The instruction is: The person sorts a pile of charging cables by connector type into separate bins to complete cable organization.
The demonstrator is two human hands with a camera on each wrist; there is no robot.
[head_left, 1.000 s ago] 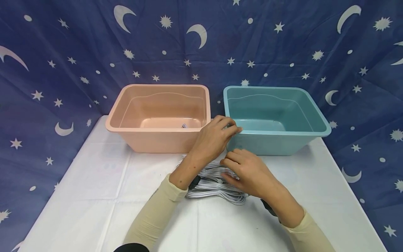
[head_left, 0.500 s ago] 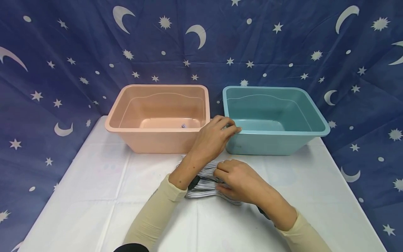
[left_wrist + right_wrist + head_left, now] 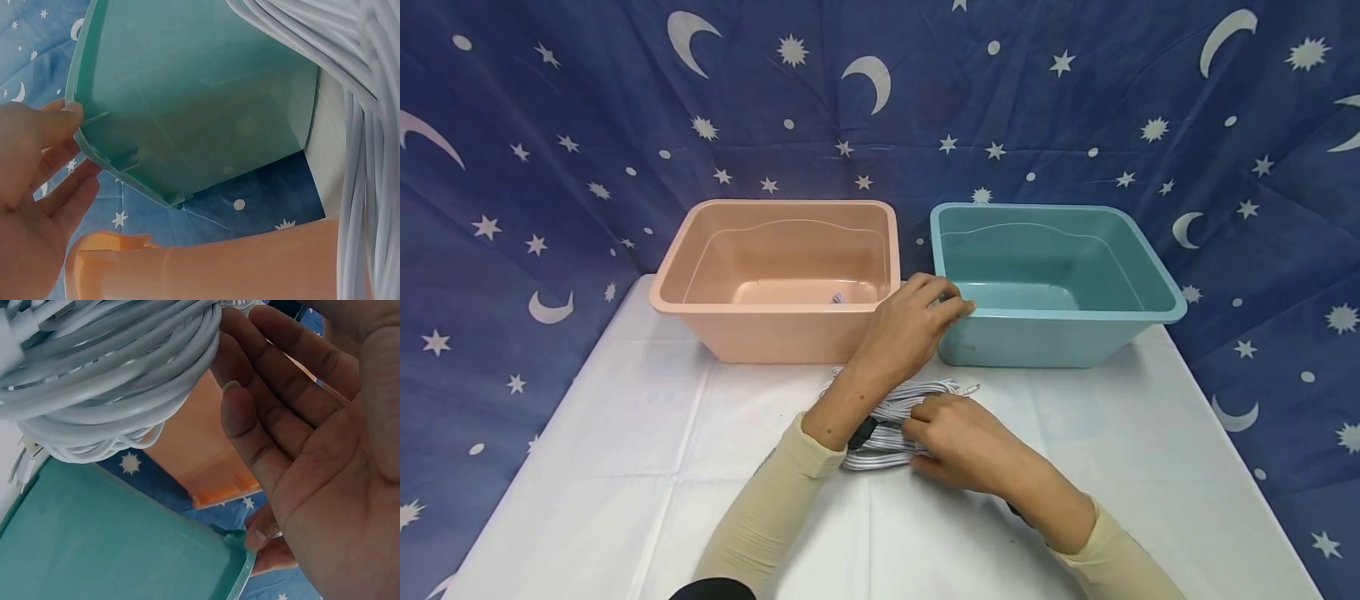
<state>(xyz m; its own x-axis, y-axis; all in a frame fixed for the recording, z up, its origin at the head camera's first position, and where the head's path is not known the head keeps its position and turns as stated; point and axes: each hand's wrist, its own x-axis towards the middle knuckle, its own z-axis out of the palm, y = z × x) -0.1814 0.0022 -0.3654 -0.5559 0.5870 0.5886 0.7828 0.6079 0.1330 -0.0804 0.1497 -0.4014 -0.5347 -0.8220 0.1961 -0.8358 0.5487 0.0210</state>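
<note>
- The peach bin [image 3: 775, 309] stands just left of the left fingers, its right front part hidden by that hand; a small striped item [image 3: 838, 297] lies inside, too small to name.
- The white cables [image 3: 880, 458], bundled in coils, lie on the white-covered table [image 3: 572, 467], nearer the person than the left fingertips and partly under the left wrist; their right part runs up to the right fingers.
- The left hand [image 3: 906, 321] grips the left front corner of the rim of the teal bin [image 3: 1067, 316], thumb on one side, fingers on the other; this seems meant to steady it.
- The right hand [image 3: 966, 442] is at the cables, fingers bent, thumb below. In its wrist view the fingertips meet the coils' edge; whether they pinch any strands, I cannot tell. The step in hand looks like gathering or parting one coil.
- The teal bin's body extends right of the left fingers and beyond the right ones. Next, a full grip round a single coil seems called for, with loose ends kept from snagging on the left wrist.
</note>
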